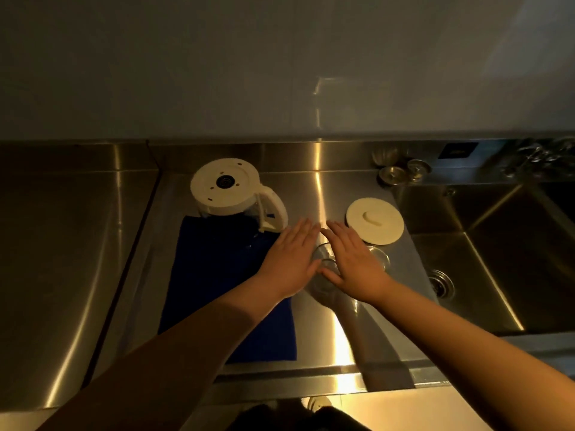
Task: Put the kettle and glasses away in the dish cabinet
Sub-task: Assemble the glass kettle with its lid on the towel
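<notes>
- Head view: both hands reach forward over a steel counter [317, 194], palms down, fingers straight and close together; the fingertips of the two hands almost meet
- The left hand [291, 258] lies flat and holds nothing; its wrist and forearm pass over a dark blue cloth [217, 275] spread on the counter
- The right hand [351, 262] is likewise flat and grips nothing; it hovers over or rests on clear glasses [325, 267], and I cannot tell whether it touches them; one rim shows between the two hands, another just right of the right hand; how many glasses there are I cannot tell
- The white kettle [230, 191] stands upside down beyond the left hand, at the far edge of the cloth, its round base up and its handle turned toward the left fingertips
- A round white lid [375, 220] lies flat just beyond and right of the right hand, near the glasses
- A sink basin [497, 259] sits well right of the right hand, its drain visible; small metal strainers [401, 172] stand beyond the lid at the back of the counter
</notes>
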Demonstrator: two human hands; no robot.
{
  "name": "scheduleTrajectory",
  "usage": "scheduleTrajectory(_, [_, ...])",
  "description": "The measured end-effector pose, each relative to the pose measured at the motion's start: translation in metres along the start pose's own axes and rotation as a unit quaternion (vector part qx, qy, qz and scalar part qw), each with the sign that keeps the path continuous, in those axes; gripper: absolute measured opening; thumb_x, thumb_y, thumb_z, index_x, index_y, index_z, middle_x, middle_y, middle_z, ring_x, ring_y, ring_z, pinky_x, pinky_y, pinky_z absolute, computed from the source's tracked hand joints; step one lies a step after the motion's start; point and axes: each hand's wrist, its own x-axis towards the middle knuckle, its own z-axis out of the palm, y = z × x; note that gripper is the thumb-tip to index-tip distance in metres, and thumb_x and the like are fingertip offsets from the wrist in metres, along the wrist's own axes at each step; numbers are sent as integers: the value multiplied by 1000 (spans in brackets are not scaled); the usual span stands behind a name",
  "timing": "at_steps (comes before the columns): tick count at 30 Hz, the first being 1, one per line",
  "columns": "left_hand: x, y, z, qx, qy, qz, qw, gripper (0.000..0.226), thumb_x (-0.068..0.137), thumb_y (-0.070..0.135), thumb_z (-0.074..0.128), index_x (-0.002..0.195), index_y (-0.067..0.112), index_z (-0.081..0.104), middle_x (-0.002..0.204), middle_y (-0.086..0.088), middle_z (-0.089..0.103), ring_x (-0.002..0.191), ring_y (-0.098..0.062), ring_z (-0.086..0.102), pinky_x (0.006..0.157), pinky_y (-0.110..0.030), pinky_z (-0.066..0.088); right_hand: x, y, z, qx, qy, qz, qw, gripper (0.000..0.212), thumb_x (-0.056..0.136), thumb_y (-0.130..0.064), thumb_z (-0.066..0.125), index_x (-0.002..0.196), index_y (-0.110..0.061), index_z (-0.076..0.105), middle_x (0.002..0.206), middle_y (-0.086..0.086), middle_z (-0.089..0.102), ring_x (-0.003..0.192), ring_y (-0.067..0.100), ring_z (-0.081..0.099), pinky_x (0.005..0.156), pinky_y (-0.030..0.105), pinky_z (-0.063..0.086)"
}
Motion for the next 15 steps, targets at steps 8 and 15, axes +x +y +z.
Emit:
scheduleTrajectory(8, [-4, 21, 21, -15, -69, -26, 997, 70, 98, 47, 32, 150, 14, -2, 159, -5, -2, 146, -18, -5, 116, -34, -3, -20, 19, 10, 37, -38, -30, 998, 86, 85, -59, 55, 146, -6, 27, 150, 16, 30, 140, 28, 24, 115, 35, 11])
scheduleTrajectory(15, [-7, 31, 28, -37, -65, -35, 997, 72, 98, 49, 33, 151, 14, -1, 159, -4, -2, 146, -16, -3, 113, -28, -4, -24, 25, 10, 85, -61, -44, 994, 84, 86, -56, 54, 147, -6, 25, 151, 15, 28, 140, 27, 25, 114, 42, 26])
